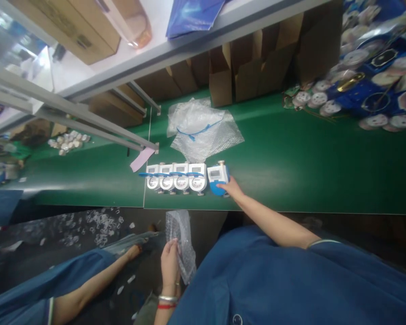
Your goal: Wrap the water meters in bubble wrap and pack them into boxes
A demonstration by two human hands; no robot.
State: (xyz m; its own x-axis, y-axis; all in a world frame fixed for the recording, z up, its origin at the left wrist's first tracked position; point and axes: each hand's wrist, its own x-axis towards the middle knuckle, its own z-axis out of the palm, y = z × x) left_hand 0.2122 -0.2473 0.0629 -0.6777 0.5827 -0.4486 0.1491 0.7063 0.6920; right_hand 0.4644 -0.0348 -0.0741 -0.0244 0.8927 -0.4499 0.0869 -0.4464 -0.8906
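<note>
My right hand (230,186) reaches across the green table (307,167) and grips a blue and white water meter (217,178) by its near side. That meter stands at the right end of a row of several white meters (176,177) near the table's front edge. My left hand (170,262), with bracelets at the wrist, is below the table edge. Its fingers are closed on a clear bubble-wrap bag (182,234) that hangs in front of my blue smock.
A pile of clear plastic and bubble wrap (203,128) lies behind the row. Open cardboard boxes (243,72) line the back of the table. Many more meters (368,90) are heaped at the far right. A bare limb in blue cloth (98,280) is at lower left.
</note>
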